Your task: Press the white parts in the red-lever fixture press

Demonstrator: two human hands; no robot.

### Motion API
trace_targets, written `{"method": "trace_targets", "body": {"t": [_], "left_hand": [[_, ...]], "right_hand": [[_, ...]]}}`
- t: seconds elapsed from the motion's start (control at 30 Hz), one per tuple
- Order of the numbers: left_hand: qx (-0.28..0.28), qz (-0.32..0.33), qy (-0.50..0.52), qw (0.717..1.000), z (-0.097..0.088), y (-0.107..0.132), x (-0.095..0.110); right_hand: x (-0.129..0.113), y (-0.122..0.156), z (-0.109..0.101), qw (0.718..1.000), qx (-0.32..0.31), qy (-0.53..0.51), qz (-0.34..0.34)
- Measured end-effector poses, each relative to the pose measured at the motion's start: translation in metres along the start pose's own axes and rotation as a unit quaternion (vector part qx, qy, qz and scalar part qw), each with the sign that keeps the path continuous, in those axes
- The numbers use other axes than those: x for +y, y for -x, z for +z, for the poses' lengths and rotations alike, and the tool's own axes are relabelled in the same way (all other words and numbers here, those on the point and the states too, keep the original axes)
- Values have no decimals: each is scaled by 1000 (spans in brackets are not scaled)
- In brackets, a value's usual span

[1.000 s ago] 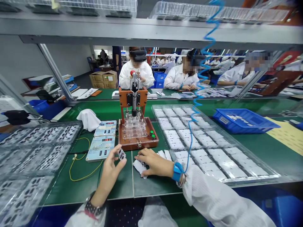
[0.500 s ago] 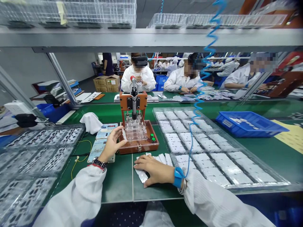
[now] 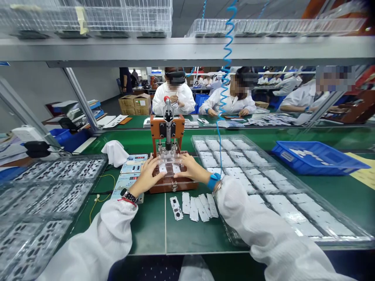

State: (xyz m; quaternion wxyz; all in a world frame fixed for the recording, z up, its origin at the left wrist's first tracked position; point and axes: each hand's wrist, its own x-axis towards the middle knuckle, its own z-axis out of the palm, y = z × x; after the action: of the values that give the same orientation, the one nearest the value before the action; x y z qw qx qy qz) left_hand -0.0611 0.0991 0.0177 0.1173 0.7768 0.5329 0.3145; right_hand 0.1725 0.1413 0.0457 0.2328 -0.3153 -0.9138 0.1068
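Green bench (image 3: 149, 236), orange press (image 3: 158, 130) on top, white boards (image 3: 193, 209), trays (image 3: 234, 235), blue bin (image 3: 319, 169)

Left hand (image 3: 145, 178) and right hand (image 3: 191, 168) touch white boards (image 3: 163, 168).

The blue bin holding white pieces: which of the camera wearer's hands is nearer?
Right. The right hand is at the press, on the side toward the bin; the left hand is on the opposite side.

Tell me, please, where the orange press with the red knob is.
In the head view, the press stands left of centre, between the pale-blue digital meters and the clear plastic tray of white boards.
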Motion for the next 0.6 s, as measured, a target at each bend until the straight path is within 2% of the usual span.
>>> {"method": "trace_targets", "body": {"t": [0.1, 0.37, 0.6], "left_hand": [[-21, 1, 3, 1000, -1, -3, -1], [-60, 4, 17, 998, -5, -8, -3], [-80, -11, 9, 997, -7, -5, 2]], "right_hand": [[7, -10, 6, 1000, -28, -1, 14], [-1, 1, 8, 997, -48, -7, 65], [-20, -7, -4, 990, -74, 109, 49]]}}
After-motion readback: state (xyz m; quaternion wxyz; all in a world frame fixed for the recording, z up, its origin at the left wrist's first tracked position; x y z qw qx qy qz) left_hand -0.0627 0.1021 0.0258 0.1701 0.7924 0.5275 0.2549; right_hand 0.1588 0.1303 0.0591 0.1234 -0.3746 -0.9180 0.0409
